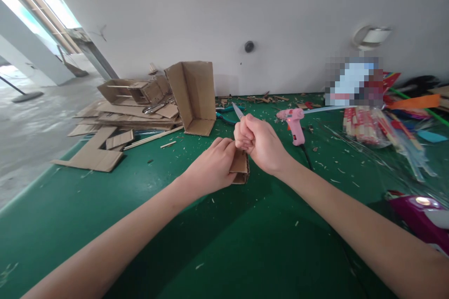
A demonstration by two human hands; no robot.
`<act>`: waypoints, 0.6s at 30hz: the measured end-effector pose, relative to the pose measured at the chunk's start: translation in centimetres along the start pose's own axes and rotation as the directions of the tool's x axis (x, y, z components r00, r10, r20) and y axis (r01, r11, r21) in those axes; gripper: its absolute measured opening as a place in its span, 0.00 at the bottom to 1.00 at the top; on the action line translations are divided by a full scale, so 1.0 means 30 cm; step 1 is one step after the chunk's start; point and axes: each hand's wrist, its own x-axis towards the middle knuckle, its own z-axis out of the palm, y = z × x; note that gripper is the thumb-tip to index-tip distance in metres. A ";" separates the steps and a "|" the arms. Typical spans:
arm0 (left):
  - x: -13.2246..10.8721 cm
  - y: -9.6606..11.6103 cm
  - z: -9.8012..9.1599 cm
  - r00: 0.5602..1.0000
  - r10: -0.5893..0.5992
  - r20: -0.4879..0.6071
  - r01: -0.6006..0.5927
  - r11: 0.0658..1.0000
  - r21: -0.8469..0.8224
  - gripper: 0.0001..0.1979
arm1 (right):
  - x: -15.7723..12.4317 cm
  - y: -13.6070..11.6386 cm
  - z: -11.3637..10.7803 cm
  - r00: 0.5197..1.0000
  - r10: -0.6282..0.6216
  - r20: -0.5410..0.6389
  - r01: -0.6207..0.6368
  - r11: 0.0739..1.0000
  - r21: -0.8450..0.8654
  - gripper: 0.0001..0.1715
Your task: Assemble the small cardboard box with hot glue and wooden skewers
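My left hand [216, 162] is closed around a small folded cardboard box [240, 166], whose open end faces me low over the table. Right beside it, my right hand [259, 142] is a fist at the box's upper edge. A pointed metal blade [237, 110] juts up and away from that fist. Its handle is hidden, so I cannot tell whether it is a knife or scissors. Behind my hands lie teal-handled pliers [226, 119]. A taller open cardboard piece [198, 96] stands upright beyond my left hand.
A pink glue gun [296, 126] with a cord stands to the right. Cardboard sheets [140, 117] and a cardboard model [133, 91] are piled at left. Bundled sticks [365, 126] lie far right, with a purple device [417, 215] nearer. Scraps litter the green table [140, 205] before the wall.
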 end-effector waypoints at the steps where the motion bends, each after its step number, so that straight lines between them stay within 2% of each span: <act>1: -0.001 0.000 0.000 1.000 0.000 -0.006 0.000 1.000 -0.002 0.14 | 0.001 0.000 0.001 1.000 0.005 -0.008 -0.005 1.000 0.006 0.29; 18: 0.001 0.005 0.005 0.999 -0.001 -0.036 0.001 1.000 -0.005 0.14 | -0.003 0.000 -0.005 1.000 -0.015 -0.011 0.016 0.999 0.031 0.28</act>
